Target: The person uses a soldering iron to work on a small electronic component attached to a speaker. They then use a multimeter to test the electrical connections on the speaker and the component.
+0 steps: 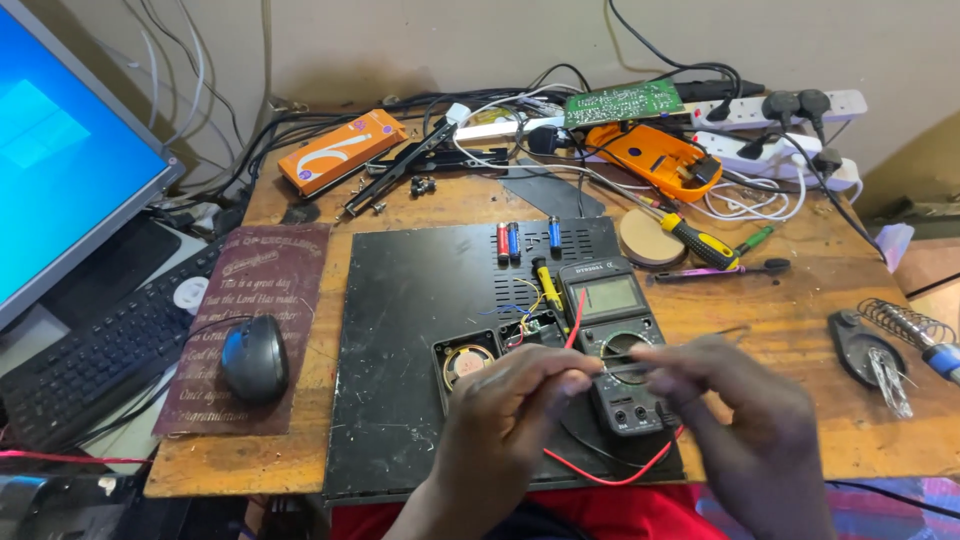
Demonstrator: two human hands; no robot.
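Note:
A dark digital multimeter (610,330) with a grey screen lies on a black metal panel (410,350). My left hand (515,410) pinches the red test lead (573,320) just above the meter's dial. My right hand (745,405) pinches a thin black lead over the meter's right side. The red wire (610,475) loops below both hands. A small opened black device with a round speaker (466,362) and coloured wires sits left of the meter. Three batteries (510,241) lie at the panel's far edge.
A mouse (254,357) rests on a maroon pad, with a keyboard (95,355) and monitor (50,160) at left. A yellow-handled screwdriver (700,241), orange device (655,160), green circuit board (622,102), power strips (790,105) and soldering stand (885,350) crowd the wooden bench.

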